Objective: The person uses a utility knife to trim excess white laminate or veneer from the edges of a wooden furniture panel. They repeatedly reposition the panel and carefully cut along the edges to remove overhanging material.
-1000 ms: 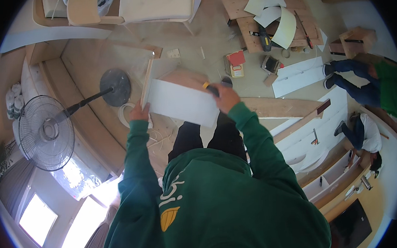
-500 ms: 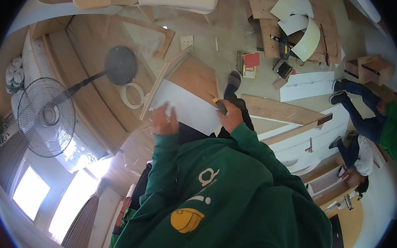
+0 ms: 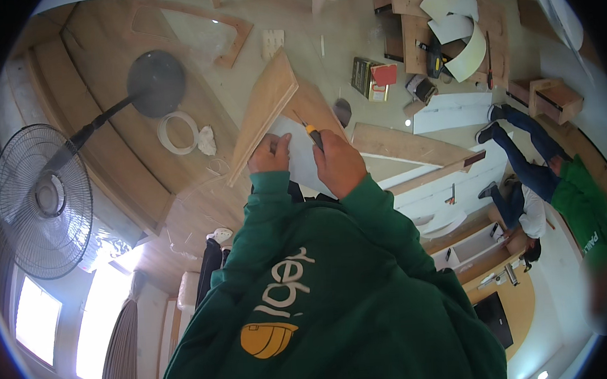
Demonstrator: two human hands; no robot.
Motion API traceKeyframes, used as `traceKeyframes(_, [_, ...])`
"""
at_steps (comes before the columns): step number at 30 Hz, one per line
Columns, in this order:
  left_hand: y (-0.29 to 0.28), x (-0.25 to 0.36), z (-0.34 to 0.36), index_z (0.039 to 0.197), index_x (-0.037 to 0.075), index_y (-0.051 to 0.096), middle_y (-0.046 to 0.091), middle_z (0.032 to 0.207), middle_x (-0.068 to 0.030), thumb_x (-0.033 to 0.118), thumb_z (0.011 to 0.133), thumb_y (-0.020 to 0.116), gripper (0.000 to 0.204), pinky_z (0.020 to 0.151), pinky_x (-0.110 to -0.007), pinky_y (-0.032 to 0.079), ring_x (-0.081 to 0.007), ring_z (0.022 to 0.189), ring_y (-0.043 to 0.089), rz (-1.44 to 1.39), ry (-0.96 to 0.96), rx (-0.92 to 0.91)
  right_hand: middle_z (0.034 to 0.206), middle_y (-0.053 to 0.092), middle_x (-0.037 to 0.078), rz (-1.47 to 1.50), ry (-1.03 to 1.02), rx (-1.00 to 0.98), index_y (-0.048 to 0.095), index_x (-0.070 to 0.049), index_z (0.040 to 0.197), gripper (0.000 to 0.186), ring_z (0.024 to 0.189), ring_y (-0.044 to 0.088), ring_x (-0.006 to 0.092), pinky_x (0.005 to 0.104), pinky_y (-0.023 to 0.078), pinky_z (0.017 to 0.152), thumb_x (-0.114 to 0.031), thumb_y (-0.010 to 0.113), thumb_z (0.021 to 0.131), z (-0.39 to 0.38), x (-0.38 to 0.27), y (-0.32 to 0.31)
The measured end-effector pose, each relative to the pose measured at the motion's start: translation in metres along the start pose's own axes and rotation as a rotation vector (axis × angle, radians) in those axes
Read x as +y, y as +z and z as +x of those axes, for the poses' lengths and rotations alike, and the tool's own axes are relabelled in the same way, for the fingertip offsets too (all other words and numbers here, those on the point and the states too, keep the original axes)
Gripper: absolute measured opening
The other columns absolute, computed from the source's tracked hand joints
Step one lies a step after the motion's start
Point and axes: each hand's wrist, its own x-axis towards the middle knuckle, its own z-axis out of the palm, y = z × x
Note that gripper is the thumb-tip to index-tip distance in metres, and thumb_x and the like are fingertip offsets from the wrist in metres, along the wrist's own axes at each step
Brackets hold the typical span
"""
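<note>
My right hand (image 3: 340,163) is closed around a black-and-yellow hand tool (image 3: 315,137). Its thin shaft or blade points up and away to the left; which of the two I cannot tell. Beside it, my left hand (image 3: 269,154) has its fingers curled and the thumb against them. Anything pinched there is hidden. That hand is against a wooden piece with a raised side panel (image 3: 268,98), tilted in front of my body. A white sheet (image 3: 300,151) lies on its inner face, between my hands.
A standing fan (image 3: 48,198) is at the left, near a white ring-shaped roll (image 3: 177,133). Beyond my right hand stand tins (image 3: 373,81); white offcuts and a drill (image 3: 436,60) lie on boards. Wooden strips (image 3: 412,144) lie right. Two people (image 3: 578,193) work at far right.
My left hand has gone from spread fingers over the white sheet to curled ones. My right hand has lifted the tool, turning its tip upward. The wooden piece tilts more steeply.
</note>
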Motion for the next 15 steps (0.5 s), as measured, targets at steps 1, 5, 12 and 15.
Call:
traceKeyframes(1, [-0.002,0.0,0.0,0.07,0.002,0.062,0.06,0.058,-0.0053,0.021,0.08,0.073,0.024,0.054,-0.031,0.045,-0.0173,0.051,0.057,0.047,0.053,-0.009,0.089,0.061,0.023,-0.024,0.014,-0.028,0.051,0.0,0.104,0.023,0.081,0.061,0.0402,0.0467,0.048,0.07,-0.018,0.053,0.091,0.001,-0.004,0.002])
traceKeyframes(5, [-0.006,-0.002,0.001,0.074,0.002,0.06,0.059,0.057,-0.005,0.015,0.08,0.072,0.019,0.052,-0.03,0.045,-0.0151,0.051,0.056,-0.015,0.072,-0.069,0.09,0.06,0.02,-0.088,0.038,-0.099,0.049,-0.001,0.1,0.021,0.078,0.062,0.0385,0.0468,0.049,0.069,-0.021,0.05,0.094,0.008,-0.012,0.005])
traceKeyframes(12, [-0.007,-0.003,0.001,0.087,0.001,0.058,0.06,0.062,-0.0062,0.011,0.079,0.071,0.019,0.053,-0.029,0.045,-0.0141,0.053,0.056,-0.104,-0.039,-0.147,0.091,0.059,0.021,-0.136,-0.008,-0.129,0.048,0.0,0.098,0.022,0.077,0.063,0.038,0.0465,0.05,0.068,-0.021,0.049,0.094,0.011,-0.013,-0.002])
traceKeyframes(15, [-0.01,-0.003,0.001,0.088,0.0,0.058,0.06,0.063,-0.0064,0.013,0.077,0.073,0.022,0.054,-0.029,0.045,-0.0144,0.054,0.056,-0.036,-0.024,-0.158,0.091,0.059,0.021,-0.134,-0.008,-0.153,0.048,0.0,0.097,0.021,0.077,0.063,0.0384,0.0461,0.05,0.067,-0.021,0.049,0.094,0.011,-0.013,-0.006])
